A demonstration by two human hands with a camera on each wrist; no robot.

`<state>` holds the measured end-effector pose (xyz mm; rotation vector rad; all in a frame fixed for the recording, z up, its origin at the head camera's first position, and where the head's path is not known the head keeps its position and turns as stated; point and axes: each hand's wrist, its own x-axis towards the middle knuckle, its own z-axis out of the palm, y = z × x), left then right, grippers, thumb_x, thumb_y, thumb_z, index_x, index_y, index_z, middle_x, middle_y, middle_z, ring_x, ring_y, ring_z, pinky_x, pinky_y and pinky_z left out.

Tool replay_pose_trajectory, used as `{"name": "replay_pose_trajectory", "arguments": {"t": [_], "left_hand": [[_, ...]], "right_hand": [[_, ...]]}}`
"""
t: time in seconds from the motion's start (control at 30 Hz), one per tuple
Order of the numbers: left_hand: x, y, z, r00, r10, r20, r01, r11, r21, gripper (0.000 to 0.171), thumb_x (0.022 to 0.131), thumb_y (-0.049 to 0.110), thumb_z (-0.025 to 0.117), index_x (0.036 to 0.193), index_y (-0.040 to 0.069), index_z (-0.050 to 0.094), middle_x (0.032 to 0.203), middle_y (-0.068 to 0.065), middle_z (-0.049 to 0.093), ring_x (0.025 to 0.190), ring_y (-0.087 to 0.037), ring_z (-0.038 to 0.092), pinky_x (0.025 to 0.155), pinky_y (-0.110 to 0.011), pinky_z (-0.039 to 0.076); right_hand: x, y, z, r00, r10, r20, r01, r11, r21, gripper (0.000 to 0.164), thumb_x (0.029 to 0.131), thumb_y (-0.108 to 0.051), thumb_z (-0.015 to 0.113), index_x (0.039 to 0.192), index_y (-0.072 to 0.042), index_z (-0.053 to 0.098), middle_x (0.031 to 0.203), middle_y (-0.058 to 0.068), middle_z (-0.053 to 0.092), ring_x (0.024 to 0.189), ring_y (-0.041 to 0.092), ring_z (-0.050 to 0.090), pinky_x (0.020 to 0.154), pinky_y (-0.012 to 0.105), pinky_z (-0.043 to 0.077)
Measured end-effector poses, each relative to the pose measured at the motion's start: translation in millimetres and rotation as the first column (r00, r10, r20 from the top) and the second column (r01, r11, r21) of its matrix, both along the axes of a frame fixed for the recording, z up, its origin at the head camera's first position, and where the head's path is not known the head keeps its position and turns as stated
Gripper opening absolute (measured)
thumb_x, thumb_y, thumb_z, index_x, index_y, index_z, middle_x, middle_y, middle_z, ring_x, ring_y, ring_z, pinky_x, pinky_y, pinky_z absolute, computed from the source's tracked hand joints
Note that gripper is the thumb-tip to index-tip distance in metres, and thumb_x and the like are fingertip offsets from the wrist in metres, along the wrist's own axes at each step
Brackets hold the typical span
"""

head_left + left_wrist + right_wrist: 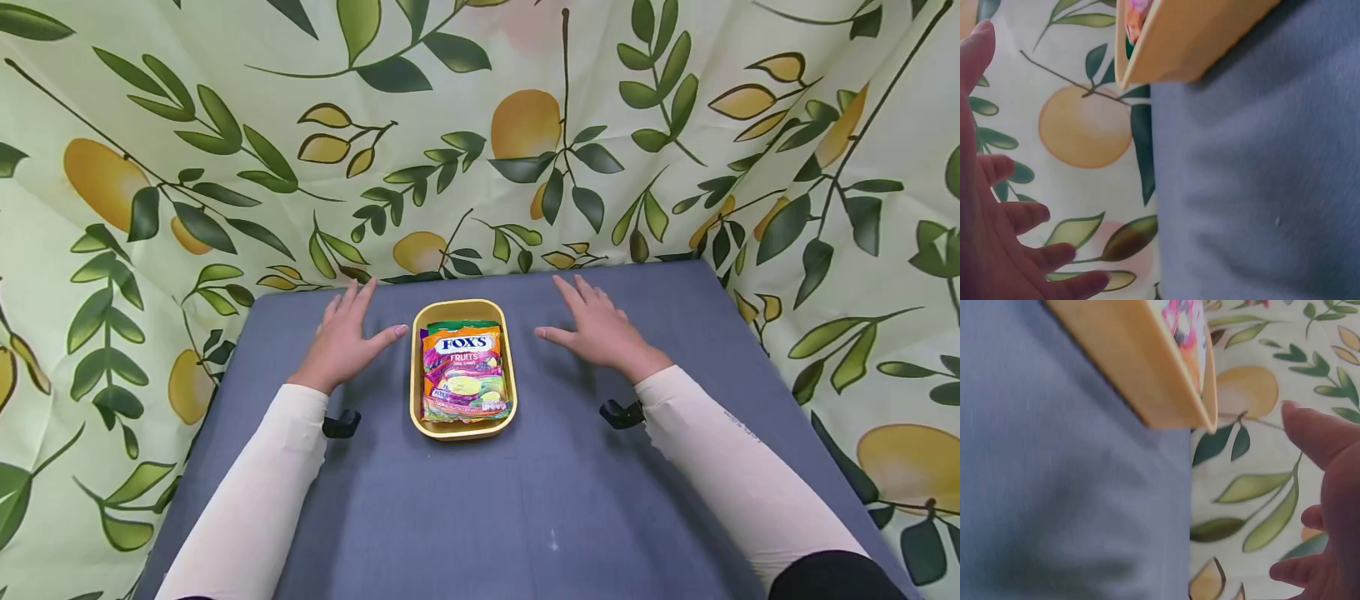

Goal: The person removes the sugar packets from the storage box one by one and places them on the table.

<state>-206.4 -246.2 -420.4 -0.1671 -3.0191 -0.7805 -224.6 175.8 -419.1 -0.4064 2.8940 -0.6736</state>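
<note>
A gold rectangular tray (465,431) with rounded corners stands on the table, between the two hands. Inside it lies a colourful Fox's fruit candy bag (463,375), with a green packet edge (461,325) showing behind its top. To the tray's left, my left hand (343,342) is held with fingers spread and thumb pointing at the rim. My right hand (603,329) is on the other side, farther from the tray, its fingers extended too. Neither hand holds anything. Both wrist views show the tray's outer wall (1179,44) and the spread fingers beside it.
A blue-grey cloth (480,517) covers the table. Behind and at both sides hangs a pale curtain (465,192) printed with leaves and orange fruit, meeting the table's back edge. A black strap (341,424) sits at the left wrist, another strap (622,414) at the right.
</note>
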Motion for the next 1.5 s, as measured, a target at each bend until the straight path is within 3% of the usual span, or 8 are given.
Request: {"name": "replay_pose_trajectory", "arguments": {"t": [0.2,0.4,0.57,0.7,0.9,1.07,1.2,1.5], "left_hand": [[7.3,6,-4.9,0.991,0.041,0.129,-0.068,0.974,0.216,0.11,0.096,0.076,0.066,0.178,0.028,0.009,0.181,-0.012,0.011,0.162,-0.048,0.012,0.12,-0.078,0.018],[13.8,14,-21.4,0.97,0.029,0.241,-0.119,0.921,0.371,0.103,0.101,0.069,0.065,0.178,0.026,0.011,0.18,-0.013,0.016,0.161,-0.045,0.018,0.123,-0.071,0.022],[19.7,22,-34.5,0.957,-0.025,0.29,-0.141,0.832,0.537,0.094,0.107,0.056,0.065,0.177,0.02,0.015,0.179,-0.014,0.02,0.16,-0.042,0.027,0.121,-0.063,0.036],[22.6,29,-42.0,0.948,-0.077,0.309,-0.148,0.751,0.644,0.088,0.11,0.048,0.064,0.176,0.014,0.017,0.177,-0.018,0.023,0.157,-0.039,0.034,0.111,-0.057,0.049],[28.4,39,-56.7,0.939,-0.099,0.329,-0.201,0.618,0.76,0.083,0.112,0.047,0.061,0.175,0.011,0.023,0.173,-0.018,0.033,0.15,-0.037,0.045,0.111,-0.057,0.05],[31.9,48,-65.8,0.94,-0.095,0.327,-0.227,0.541,0.81,0.078,0.112,0.049,0.06,0.174,0.013,0.029,0.169,-0.016,0.04,0.147,-0.037,0.048,0.114,-0.059,0.046],[32.6,50,-70.7,0.947,-0.089,0.309,-0.225,0.503,0.834,0.071,0.114,0.04,0.058,0.172,0.01,0.031,0.168,-0.017,0.041,0.146,-0.036,0.048,0.116,-0.058,0.044],[30.0,49,-80.1,0.948,-0.098,0.302,-0.22,0.482,0.848,0.063,0.115,0.022,0.055,0.172,0.009,0.032,0.172,-0.015,0.036,0.15,-0.032,0.045,0.117,-0.056,0.044]], "right_hand": [[7.7,-14,3.0,0.992,0.08,0.1,-0.048,0.958,-0.284,0.1,0.104,-0.053,0.072,0.176,-0.011,0.017,0.178,0.019,0.019,0.16,0.044,0.023,0.125,0.066,0.024],[17.6,-33,7.6,0.957,0.141,0.252,0.005,0.865,-0.501,0.093,0.104,-0.048,0.074,0.175,-0.018,0.022,0.167,0.025,0.037,0.139,0.049,0.052,0.103,0.063,0.053],[24.5,-49,10.3,0.902,0.22,0.372,0.06,0.79,-0.61,0.092,0.105,-0.044,0.075,0.175,-0.018,0.022,0.157,0.028,0.045,0.133,0.043,0.058,0.097,0.057,0.059],[26.8,-60,11.6,0.866,0.257,0.429,0.086,0.768,-0.634,0.091,0.105,-0.042,0.075,0.174,-0.017,0.021,0.153,0.026,0.05,0.132,0.042,0.061,0.098,0.058,0.059],[31.4,-72,12.9,0.825,0.302,0.477,0.078,0.775,-0.627,0.085,0.109,-0.033,0.069,0.174,-0.014,0.017,0.161,0.029,0.043,0.137,0.041,0.057,0.1,0.056,0.058],[32.3,-82,10.9,0.828,0.297,0.476,0.055,0.802,-0.595,0.087,0.108,-0.033,0.071,0.174,-0.009,0.02,0.158,0.03,0.046,0.131,0.036,0.06,0.1,0.051,0.058],[32.3,-87,10.0,0.833,0.275,0.479,0.057,0.82,-0.57,0.089,0.107,-0.036,0.073,0.173,-0.009,0.021,0.156,0.029,0.048,0.126,0.033,0.062,0.099,0.048,0.058],[39.4,-103,3.4,0.895,0.2,0.399,0.021,0.874,-0.485,0.089,0.103,-0.041,0.078,0.17,-0.008,0.031,0.153,0.018,0.054,0.136,0.033,0.052,0.114,0.053,0.046]]}}
